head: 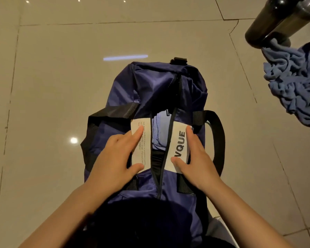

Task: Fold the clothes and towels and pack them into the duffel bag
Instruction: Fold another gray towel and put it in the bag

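Now both hands, left hand (115,158) and right hand (195,154), press flat-fingered on the duffel bag (150,90), packing; blue towel (293,83) probably needs folding next

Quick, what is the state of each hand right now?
Left hand: open, fingers flat on the white label of the duffel bag.
Right hand: open, fingers flat on the bag's other white panel.

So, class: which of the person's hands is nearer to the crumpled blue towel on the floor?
Right. The right hand rests on the duffel bag on the side facing the blue towel; the left hand lies across the zip opening, farther away.
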`<control>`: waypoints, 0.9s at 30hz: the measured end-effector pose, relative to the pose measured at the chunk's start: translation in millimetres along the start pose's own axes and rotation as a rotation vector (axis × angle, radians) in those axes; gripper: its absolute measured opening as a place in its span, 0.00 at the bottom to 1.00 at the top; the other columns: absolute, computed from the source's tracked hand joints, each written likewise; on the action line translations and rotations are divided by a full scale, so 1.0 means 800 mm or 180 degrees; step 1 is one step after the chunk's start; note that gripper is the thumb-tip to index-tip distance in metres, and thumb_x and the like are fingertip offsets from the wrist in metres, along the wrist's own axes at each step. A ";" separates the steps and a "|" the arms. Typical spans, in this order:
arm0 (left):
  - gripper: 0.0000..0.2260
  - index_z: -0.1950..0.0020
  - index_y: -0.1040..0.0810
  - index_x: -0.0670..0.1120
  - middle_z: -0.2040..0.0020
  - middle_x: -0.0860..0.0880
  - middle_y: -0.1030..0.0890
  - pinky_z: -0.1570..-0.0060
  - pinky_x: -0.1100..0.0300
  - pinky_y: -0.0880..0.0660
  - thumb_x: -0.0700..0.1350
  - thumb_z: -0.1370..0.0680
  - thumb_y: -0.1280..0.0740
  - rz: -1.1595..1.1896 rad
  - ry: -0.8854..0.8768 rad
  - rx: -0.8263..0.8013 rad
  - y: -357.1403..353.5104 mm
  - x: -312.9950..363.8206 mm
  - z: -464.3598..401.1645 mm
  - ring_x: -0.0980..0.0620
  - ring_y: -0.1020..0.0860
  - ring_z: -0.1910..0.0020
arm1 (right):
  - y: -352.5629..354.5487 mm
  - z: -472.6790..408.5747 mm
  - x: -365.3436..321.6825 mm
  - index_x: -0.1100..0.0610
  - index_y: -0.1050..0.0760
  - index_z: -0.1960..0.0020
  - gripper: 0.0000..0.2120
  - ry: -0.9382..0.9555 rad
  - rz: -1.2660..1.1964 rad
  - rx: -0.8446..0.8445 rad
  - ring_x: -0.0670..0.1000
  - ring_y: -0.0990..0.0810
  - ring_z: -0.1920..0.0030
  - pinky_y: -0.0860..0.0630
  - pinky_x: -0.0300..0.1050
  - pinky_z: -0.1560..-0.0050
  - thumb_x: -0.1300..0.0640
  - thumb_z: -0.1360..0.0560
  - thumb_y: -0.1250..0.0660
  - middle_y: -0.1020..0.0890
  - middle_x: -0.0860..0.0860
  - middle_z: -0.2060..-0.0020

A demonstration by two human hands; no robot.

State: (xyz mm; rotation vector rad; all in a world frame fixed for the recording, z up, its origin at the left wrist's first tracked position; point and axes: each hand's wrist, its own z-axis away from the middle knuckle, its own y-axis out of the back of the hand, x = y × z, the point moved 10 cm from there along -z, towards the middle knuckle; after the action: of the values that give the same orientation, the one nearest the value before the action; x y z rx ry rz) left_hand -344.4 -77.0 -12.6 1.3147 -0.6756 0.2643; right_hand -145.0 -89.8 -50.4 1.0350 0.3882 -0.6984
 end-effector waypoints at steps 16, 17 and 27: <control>0.45 0.25 0.62 0.67 0.23 0.52 0.39 0.36 0.24 0.43 0.55 0.27 0.30 -0.0099 0.0714 0.0408 0.037 -0.137 -0.055 0.44 0.53 0.23 | -0.038 -0.129 -0.145 0.42 0.62 0.23 0.43 0.0716 0.0475 -0.0347 0.51 0.38 0.27 0.33 0.45 0.39 0.51 0.23 0.34 0.47 0.49 0.22; 0.46 0.25 0.62 0.67 0.23 0.53 0.40 0.35 0.26 0.43 0.54 0.27 0.29 -0.0101 0.0760 0.0406 0.052 -0.154 -0.064 0.44 0.54 0.23 | -0.047 -0.146 -0.163 0.42 0.62 0.23 0.43 0.0808 0.0416 -0.0349 0.52 0.37 0.28 0.32 0.46 0.41 0.52 0.23 0.33 0.44 0.51 0.23; 0.40 0.21 0.48 0.50 0.25 0.45 0.36 0.32 0.41 0.37 0.42 0.25 0.28 -0.0652 0.1846 0.0695 0.203 -0.298 -0.047 0.39 0.44 0.25 | -0.183 -0.171 -0.319 0.46 0.60 0.22 0.39 0.1423 -0.0780 -0.1463 0.44 0.57 0.23 0.56 0.43 0.25 0.51 0.21 0.36 0.54 0.47 0.22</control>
State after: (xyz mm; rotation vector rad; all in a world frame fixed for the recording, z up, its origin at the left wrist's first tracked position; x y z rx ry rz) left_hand -607.6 46.4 -27.3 1.4124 -0.0209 0.5359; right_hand -427.1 71.0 -56.3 0.7009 1.0275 -0.5517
